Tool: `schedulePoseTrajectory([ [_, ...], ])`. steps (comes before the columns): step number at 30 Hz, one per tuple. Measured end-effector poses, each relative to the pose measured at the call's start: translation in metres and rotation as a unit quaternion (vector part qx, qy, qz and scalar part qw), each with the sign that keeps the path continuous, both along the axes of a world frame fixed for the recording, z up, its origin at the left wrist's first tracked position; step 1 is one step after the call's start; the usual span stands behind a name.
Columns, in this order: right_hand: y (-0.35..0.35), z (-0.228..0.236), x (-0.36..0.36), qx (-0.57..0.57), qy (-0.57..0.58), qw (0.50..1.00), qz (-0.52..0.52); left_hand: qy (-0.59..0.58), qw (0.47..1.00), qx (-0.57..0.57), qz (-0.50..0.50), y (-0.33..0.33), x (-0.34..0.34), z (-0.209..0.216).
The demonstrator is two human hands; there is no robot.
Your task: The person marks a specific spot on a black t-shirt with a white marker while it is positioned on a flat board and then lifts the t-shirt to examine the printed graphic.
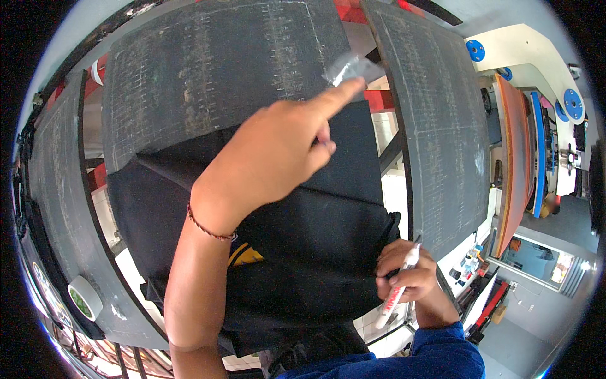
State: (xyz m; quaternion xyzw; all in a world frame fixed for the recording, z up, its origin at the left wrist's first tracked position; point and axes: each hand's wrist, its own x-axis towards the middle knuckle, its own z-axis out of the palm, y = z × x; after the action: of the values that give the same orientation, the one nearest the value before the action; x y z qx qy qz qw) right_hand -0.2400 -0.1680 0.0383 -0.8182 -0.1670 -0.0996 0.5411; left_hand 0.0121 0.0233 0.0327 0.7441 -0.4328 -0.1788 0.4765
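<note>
Creased black cloth (315,252) draped a scuffed grey desk (243,69). By the cloth's right edge, the right hand (421,278) clamped its fingers around a smooth white marker (392,300), the long axis slanting up rightward. The left hand (268,151) pointed one finger at crinkled clear plastic (346,68), thumb apart; contact was unclear.

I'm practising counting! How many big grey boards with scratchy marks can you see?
3: the left board, the middle board, partly under black cloth, and the right board. More may be hidden near the far left rim.
</note>
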Motion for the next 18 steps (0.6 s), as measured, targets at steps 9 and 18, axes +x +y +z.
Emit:
schedulePoseTrajectory([
  [9, -0.037, -0.019, 0.079, -0.152, -0.139, 0.951, -0.231, 0.105, 0.991, 0.063, -0.06, -0.006, -0.005, 0.003],
  [18, -0.058, -0.038, 0.141, -0.196, -0.154, 0.918, -0.31, 0.005, 0.994, 0.087, -0.067, -0.003, -0.009, -0.007],
])
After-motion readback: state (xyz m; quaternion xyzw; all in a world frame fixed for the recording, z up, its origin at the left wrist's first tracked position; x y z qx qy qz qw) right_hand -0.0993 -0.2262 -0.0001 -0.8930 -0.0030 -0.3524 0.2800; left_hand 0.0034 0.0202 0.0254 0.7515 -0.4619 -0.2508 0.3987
